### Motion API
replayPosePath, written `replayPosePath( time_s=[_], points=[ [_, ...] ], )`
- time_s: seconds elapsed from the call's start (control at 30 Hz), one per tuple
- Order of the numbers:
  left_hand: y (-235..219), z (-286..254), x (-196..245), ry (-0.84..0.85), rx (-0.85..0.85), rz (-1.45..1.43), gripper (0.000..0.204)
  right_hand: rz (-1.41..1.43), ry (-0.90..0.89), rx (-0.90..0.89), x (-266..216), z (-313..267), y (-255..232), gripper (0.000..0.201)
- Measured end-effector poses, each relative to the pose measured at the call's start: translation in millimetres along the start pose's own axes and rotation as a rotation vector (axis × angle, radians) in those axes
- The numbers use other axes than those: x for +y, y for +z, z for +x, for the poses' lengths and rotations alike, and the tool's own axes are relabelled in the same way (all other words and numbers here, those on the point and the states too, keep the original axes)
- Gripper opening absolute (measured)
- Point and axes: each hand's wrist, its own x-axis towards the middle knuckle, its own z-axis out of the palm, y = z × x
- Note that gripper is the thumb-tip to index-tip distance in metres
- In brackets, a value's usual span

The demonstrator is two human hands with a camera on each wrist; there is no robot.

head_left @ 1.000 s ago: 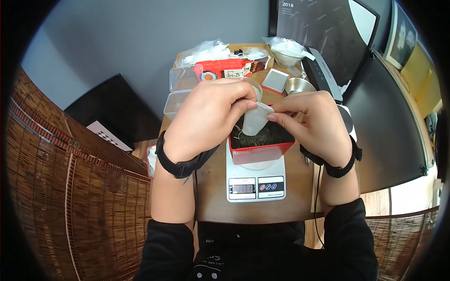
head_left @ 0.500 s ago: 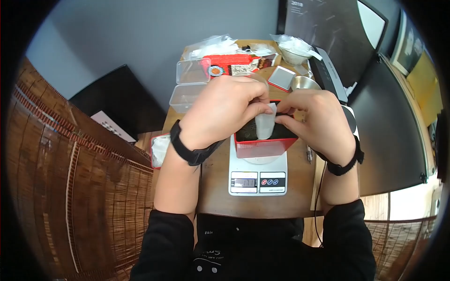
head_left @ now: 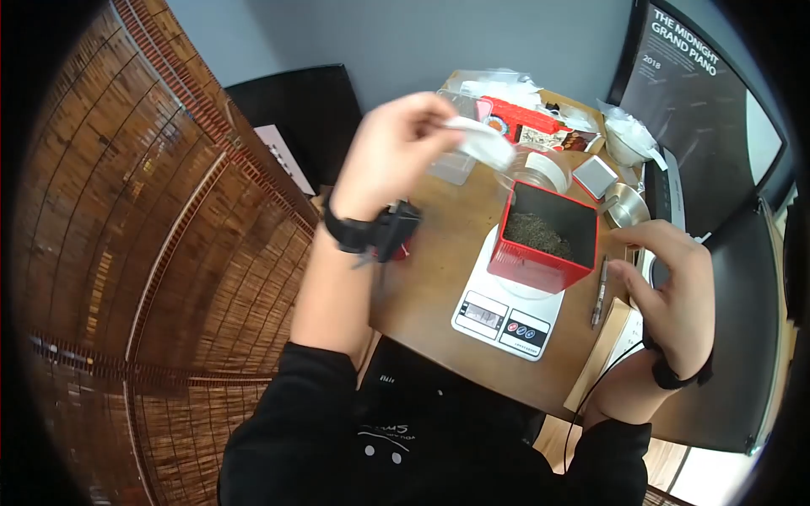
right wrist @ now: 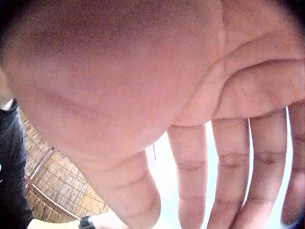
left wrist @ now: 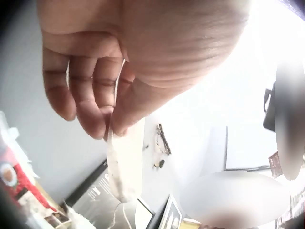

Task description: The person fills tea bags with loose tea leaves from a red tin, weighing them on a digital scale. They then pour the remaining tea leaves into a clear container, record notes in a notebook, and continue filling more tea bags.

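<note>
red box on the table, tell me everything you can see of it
The red box is squarish and open-topped, with a bright red rim, dark inner walls and fine upright ribs outside. It looks like plastic. Dark, crumbly stuff lies inside, well below the rim. The box stands upright on the white scale. Neither the left hand nor the right hand touches it.

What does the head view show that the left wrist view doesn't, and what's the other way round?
Only the head view: the red box on the kitchen scale, the pen and the right hand.
Only the left wrist view: thin strings hanging from the pouch's lower end.
Both: the left hand pinching the white pouch, and the red package.
</note>
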Motion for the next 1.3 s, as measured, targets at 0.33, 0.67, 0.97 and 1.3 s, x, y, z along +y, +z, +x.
replayPosePath(
  time_s=[0.33, 0.67, 0.97, 1.3],
  points=[
    [-71.3, -98.8, -67.2, -0.439, 0.046, 0.546, 0.021, 0.02, 0.003, 0.084, -2.8, -15.8, -16.7, 0.033],
    [-41.6, -122.9, -77.1, -0.055, -0.069, 0.883, 0.009, 0.05, -0.024, 0.115, -15.6, 12.8, -6.9, 0.023],
    [-45.9, -132.2, -53.8, 0.062, 0.063, 0.896, 0.016, -0.096, 0.188, 0.223, 7.3, -15.0, 56.5, 0.078],
    [70.5, -96.6, -34.7, -0.077, -0.225, 0.096, 0.113, 0.183, 0.444, 0.124, -8.9, -78.2, 111.0, 0.085]
  ],
)
